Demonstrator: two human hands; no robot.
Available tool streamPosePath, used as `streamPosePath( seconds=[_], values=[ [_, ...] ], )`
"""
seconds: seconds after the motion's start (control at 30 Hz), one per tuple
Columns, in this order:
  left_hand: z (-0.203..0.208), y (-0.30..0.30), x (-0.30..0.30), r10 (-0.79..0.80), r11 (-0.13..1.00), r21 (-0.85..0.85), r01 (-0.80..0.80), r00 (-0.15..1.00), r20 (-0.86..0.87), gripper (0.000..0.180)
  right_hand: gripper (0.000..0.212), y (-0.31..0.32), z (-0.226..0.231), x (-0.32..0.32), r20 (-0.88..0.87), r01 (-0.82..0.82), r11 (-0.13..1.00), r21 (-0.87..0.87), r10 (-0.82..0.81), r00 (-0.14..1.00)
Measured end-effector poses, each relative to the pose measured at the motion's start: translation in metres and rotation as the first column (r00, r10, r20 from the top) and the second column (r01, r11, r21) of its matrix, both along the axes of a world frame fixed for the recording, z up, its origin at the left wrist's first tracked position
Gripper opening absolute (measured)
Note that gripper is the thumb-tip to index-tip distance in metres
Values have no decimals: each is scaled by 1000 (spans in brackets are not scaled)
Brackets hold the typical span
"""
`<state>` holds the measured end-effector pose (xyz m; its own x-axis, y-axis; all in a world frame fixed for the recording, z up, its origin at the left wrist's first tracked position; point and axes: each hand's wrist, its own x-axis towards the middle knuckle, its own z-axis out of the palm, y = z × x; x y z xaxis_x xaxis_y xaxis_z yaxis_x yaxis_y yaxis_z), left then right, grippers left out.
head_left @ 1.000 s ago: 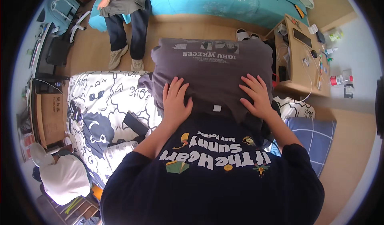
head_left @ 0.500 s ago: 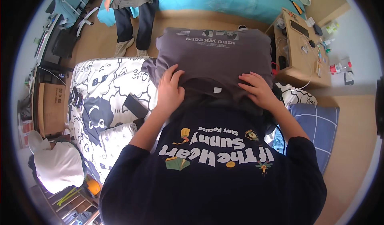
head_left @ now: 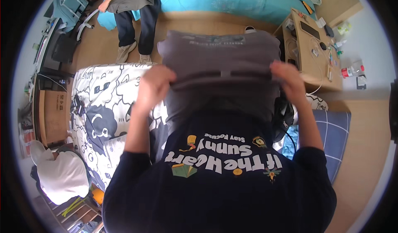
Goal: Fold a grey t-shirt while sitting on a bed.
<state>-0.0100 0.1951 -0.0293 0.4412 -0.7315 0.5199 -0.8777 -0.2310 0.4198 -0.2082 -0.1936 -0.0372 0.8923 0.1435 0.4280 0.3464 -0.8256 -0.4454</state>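
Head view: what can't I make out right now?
All in the head view:
Left hand and right hand: motion blur hides each grip on the cloth.
Grey shirt: its print is blurred.
Slipper: partly hidden behind the shirt.
Other person: head cut off by the top edge.

Both bare forearms extend forward, well apart and nearly parallel, the left forearm [head_left: 138,129] and right forearm [head_left: 309,125] ending in blurred hands: left hand [head_left: 155,86] and right hand [head_left: 289,79], fingers curled inward toward each other.
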Motion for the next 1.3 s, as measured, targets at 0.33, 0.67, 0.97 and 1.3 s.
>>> streamPosePath(
  seconds=[0.33, 0.67, 0.97, 1.3],
  values=[
    [-122, 73, -29, 159, 728, 208, -653, -134, -978, 49, 33, -9, -100, -75, -607, 717, 270, 642, -393, 691],
    [-137, 23, 148, 491, 744, 169, -647, 357, -794, 54, 41, -124, -97, 38, -591, 680, 342, 648, -337, 733],
    [-154, -48, 249, 162, 946, 136, -294, 67, -984, 39, 29, -167, -130, 116, -672, 660, 231, 715, -32, 740],
    [-128, -74, 270, 647, 722, 660, -207, 541, -537, 47, 17, -173, -107, 133, -464, 465, -38, 884, 49, 885]
  ],
)
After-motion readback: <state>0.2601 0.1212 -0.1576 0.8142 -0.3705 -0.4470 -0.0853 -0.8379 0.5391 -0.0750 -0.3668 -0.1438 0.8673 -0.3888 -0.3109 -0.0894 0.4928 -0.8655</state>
